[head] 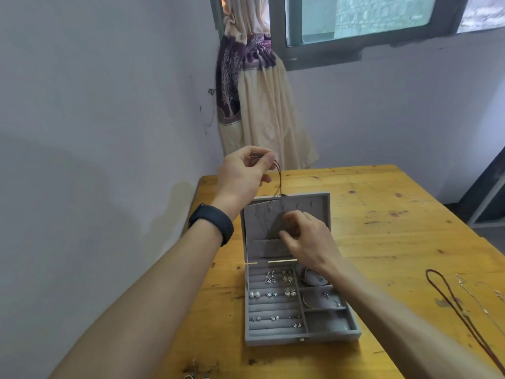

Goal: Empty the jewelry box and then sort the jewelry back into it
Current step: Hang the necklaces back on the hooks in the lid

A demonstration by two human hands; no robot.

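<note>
From the head view, a grey jewelry box (297, 305) is sitting open on a yellow wooden table (396, 214), its long axis running away from the person, with the lid (284, 228) standing up at the far end and its lined inside facing the camera. The left hand (243, 173) is hovering above the lid's top edge, thumb and fingers pinched shut on the upper end of a dark brown cord necklace (278, 176), which is hanging almost straight down towards the lid. The right hand (306, 239) is reaching in front of the lid's lining, fingers curled closed around a brownish pendant (291, 224) at the cord's lower end. A black wristband (213, 222) is circling the left wrist. In the tray, earrings (273, 294) are lying in rows across the ridged left section, while the right compartments are holding a few more pieces. On the table to the right, another brown cord (459, 321) is lying stretched out, pointing roughly from the far side towards the near right corner.
</note>
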